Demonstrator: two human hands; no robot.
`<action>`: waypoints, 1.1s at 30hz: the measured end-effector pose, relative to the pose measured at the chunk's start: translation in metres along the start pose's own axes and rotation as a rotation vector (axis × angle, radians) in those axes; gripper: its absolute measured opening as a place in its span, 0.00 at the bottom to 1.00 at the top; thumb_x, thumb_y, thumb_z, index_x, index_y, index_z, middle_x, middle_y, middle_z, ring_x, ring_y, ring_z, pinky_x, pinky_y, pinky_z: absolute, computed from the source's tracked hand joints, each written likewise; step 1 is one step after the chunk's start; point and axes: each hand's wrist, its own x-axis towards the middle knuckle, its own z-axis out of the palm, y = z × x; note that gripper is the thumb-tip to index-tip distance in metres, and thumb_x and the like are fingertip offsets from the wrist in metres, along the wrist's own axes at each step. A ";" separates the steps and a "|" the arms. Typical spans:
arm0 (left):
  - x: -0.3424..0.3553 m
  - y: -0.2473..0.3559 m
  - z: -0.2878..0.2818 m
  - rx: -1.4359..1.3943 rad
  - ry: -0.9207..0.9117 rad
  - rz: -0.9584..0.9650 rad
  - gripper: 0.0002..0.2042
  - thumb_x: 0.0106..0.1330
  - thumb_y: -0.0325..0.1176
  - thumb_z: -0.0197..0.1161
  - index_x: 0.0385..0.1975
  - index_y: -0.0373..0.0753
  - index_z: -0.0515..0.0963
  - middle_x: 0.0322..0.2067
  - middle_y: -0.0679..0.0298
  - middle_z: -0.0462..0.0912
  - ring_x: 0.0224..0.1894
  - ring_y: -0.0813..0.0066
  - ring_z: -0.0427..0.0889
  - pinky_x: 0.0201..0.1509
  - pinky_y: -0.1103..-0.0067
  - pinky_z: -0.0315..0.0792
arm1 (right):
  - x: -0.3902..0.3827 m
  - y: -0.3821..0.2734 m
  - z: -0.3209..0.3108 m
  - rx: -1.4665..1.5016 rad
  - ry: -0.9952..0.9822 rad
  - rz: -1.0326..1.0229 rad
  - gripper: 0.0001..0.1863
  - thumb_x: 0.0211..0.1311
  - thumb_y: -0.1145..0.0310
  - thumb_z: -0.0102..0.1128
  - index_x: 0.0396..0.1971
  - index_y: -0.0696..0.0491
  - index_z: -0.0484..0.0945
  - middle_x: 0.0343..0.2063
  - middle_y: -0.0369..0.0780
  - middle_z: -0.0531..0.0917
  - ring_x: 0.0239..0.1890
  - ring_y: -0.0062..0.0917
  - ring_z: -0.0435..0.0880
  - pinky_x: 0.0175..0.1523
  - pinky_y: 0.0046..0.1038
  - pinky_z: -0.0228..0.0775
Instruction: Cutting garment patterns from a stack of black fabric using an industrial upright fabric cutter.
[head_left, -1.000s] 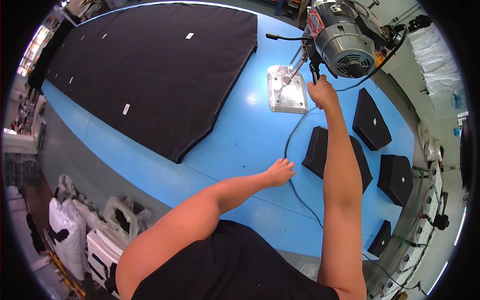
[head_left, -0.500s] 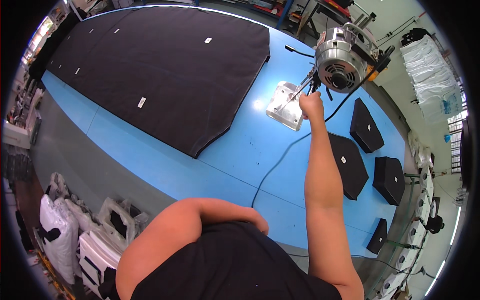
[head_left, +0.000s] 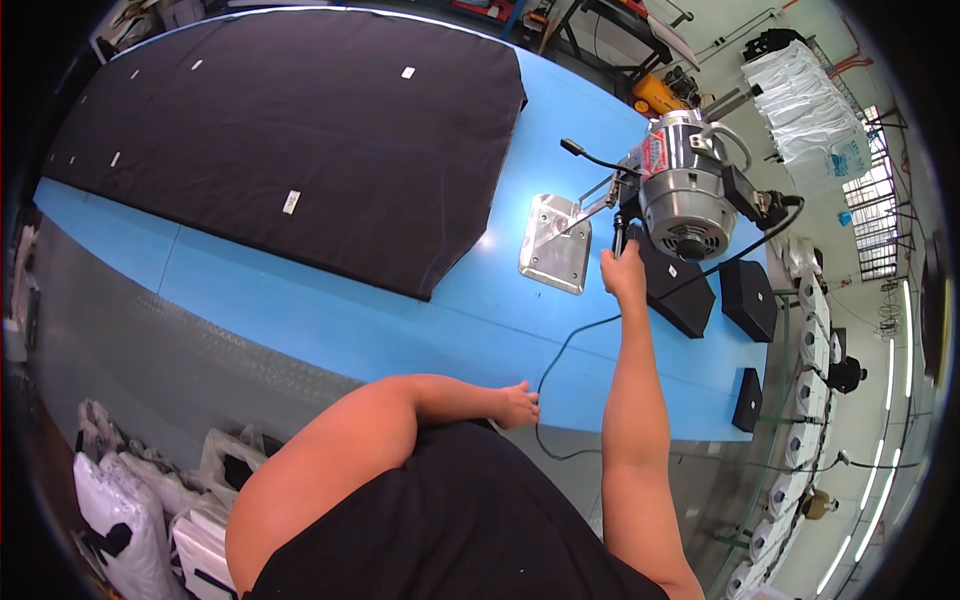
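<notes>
A straight-knife cloth cutting machine (head_left: 690, 190) with a round metal motor stands on the blue table, on its flat metal base plate (head_left: 545, 262). My right hand (head_left: 624, 270) is closed round the machine's dark handle, with the arm stretched forward. Close in front of my body, my left hand (head_left: 515, 405) hangs near the table's front edge with its fingers apart, beside the black power cable (head_left: 572, 338). A thick stack of black fabric (head_left: 300, 140) with small white labels covers the left of the table, apart from the base plate.
Cut black fabric blocks lie on the right: one (head_left: 690, 300) partly behind the machine, another (head_left: 748, 300) farther right, and a small one (head_left: 747, 400) near the table end. Plastic-wrapped bundles (head_left: 125, 520) sit at the lower left. The cable trails off the front edge.
The cutting machine has turned and come nearer with my right hand on it, its base a little to the left. My left hand has moved out from my body, its fingers now showing.
</notes>
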 end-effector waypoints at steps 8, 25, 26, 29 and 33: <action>-0.058 0.039 0.012 -0.459 0.023 0.037 0.28 0.66 0.49 0.67 0.65 0.48 0.76 0.61 0.60 0.80 0.62 0.52 0.79 0.62 0.56 0.75 | -0.077 0.034 -0.013 0.328 -0.143 -0.004 0.25 0.59 0.67 0.62 0.55 0.58 0.66 0.26 0.42 0.80 0.25 0.29 0.83 0.22 0.33 0.77; -0.275 0.073 0.080 -1.099 0.891 -1.349 0.20 0.71 0.41 0.67 0.56 0.34 0.80 0.43 0.55 0.88 0.45 0.66 0.87 0.52 0.69 0.79 | -0.162 0.086 -0.014 0.511 -0.341 -0.045 0.20 0.58 0.69 0.71 0.36 0.55 0.64 0.23 0.40 0.77 0.15 0.27 0.80 0.19 0.30 0.74; -0.268 0.075 0.078 -1.091 0.943 -1.360 0.20 0.71 0.42 0.68 0.56 0.35 0.81 0.43 0.55 0.88 0.45 0.65 0.87 0.53 0.69 0.79 | -0.161 0.088 -0.018 0.481 -0.350 -0.057 0.20 0.57 0.69 0.71 0.37 0.55 0.64 0.23 0.40 0.77 0.15 0.27 0.80 0.19 0.31 0.74; -0.251 0.080 0.073 -1.132 1.067 -1.417 0.22 0.69 0.45 0.69 0.54 0.36 0.82 0.44 0.54 0.88 0.47 0.63 0.87 0.54 0.68 0.79 | -0.156 0.092 -0.025 0.387 -0.393 -0.104 0.21 0.56 0.70 0.69 0.40 0.55 0.63 0.23 0.39 0.76 0.16 0.27 0.81 0.20 0.31 0.73; -0.255 0.086 0.071 -1.044 1.119 -1.484 0.22 0.69 0.46 0.69 0.52 0.34 0.83 0.43 0.54 0.89 0.46 0.64 0.87 0.53 0.69 0.79 | -0.150 0.120 -0.030 0.319 -0.486 -0.223 0.22 0.55 0.69 0.67 0.44 0.55 0.64 0.23 0.38 0.74 0.17 0.26 0.81 0.21 0.30 0.74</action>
